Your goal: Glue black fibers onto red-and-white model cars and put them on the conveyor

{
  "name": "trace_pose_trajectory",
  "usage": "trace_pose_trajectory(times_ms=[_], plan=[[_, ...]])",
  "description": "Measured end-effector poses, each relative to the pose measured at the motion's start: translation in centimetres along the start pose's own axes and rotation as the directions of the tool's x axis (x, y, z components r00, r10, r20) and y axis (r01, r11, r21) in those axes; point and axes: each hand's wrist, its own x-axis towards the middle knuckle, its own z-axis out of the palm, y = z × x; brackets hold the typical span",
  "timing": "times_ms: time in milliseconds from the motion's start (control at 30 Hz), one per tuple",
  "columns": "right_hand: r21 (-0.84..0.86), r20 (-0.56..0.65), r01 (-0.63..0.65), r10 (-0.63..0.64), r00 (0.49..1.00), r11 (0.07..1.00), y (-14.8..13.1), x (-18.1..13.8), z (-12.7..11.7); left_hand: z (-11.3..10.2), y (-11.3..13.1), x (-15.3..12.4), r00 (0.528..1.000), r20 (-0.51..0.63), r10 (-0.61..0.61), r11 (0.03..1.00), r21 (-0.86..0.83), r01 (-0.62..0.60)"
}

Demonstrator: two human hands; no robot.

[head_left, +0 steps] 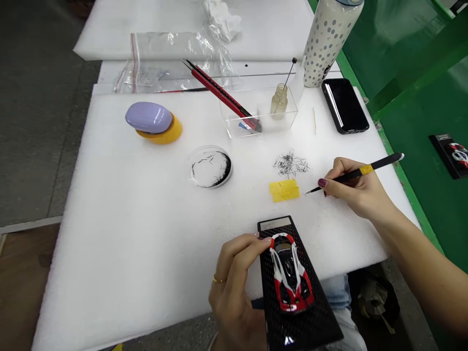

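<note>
My left hand (pixel 236 287) grips the edge of a black display base (pixel 321 319), which carries a red, white and black model car (pixel 290 273). The base is tilted and overhangs the table's near edge. My right hand (pixel 358 190) is closed round black tweezers (pixel 380 163) with a yellow band. Their fine tip points left, close to a tiny dark sliver on the white surface. Just left of the tip lies a piece of yellow tape (pixel 284 190). Behind the tape is a loose pile of thin black slivers (pixel 290 164).
A round clear dish (pixel 209 167) holds more black slivers. Farther back are a purple and yellow object (pixel 153 121), a clear tray (pixel 261 129) with a red-handled tool (pixel 226 97) and a small glass bottle (pixel 279 101), a phone-like black device (pixel 345 106) and a dotted bottle (pixel 329 39).
</note>
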Motion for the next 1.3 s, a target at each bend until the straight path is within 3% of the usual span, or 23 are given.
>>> trace_pose_trajectory(times_ms=[300,467,633,833,1033,1167,1300], plan=[[0.001,0.009,-0.037,0.037,0.999,0.999,-0.4,0.1,0.2,0.0,0.0,0.1,1.0,-0.015,0.005,0.998,0.062,-0.004],[0.136,0.043,0.072,-0.078,0.996,0.988,0.0,-0.3,0.4,0.3,-0.1,0.0,0.999,-0.039,-0.003,1.0,-0.002,0.002],[0.156,0.087,0.165,-0.18,0.98,0.974,0.1,-0.3,1.3,1.1,0.2,0.0,0.99,-0.137,-0.031,0.999,0.013,0.033],[0.131,0.116,0.197,-0.212,0.97,0.972,0.2,-0.3,1.8,0.6,0.2,0.1,0.999,-0.045,-0.005,1.0,-0.008,0.005],[0.096,0.12,0.18,-0.191,0.974,0.979,0.3,-0.2,1.5,0.2,-0.1,-0.1,0.999,-0.032,-0.014,1.0,0.02,0.014],[0.319,0.087,0.217,-0.257,0.963,0.923,0.2,-2.2,2.1,0.1,-0.4,-0.2,0.999,-0.039,0.008,1.0,-0.021,-0.009],[0.547,-0.066,0.258,-0.266,0.962,0.796,0.1,-6.0,4.5,0.3,-0.1,0.0,0.998,-0.062,-0.009,1.0,-0.017,0.007]])
